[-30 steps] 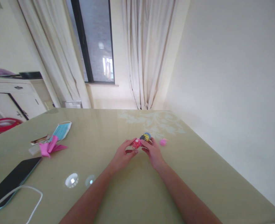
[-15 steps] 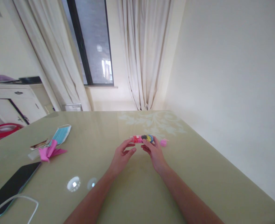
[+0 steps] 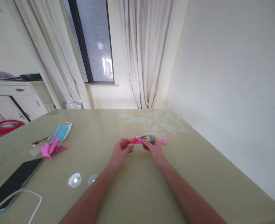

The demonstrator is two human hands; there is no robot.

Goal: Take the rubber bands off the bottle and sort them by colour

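A slim clear tube (image 3: 135, 140) lies sideways between my hands, just above the table. Small pieces in red, pink, black, yellow and blue bands fill it; what they are is too small to tell. My left hand (image 3: 119, 151) pinches its left end between thumb and fingers. Around the blue and yellow end, my right hand (image 3: 156, 151) is closed, the thumb lying along the near side. Just right of that hand, a small pink object (image 3: 164, 141) with a thin strand rests on the table.
On the left of the glossy table (image 3: 137, 193) lie a blue face mask (image 3: 63, 132), a folded pink paper shape (image 3: 50, 149) and a dark tablet-like device (image 3: 16, 180) with a white cable (image 3: 31, 191). Two clear round discs (image 3: 74, 180) sit near my left forearm. A wall stands to the right.
My left fingers have closed in on the tube's left end, where they were looser before. The right hand keeps its hold. The view has shifted slightly.
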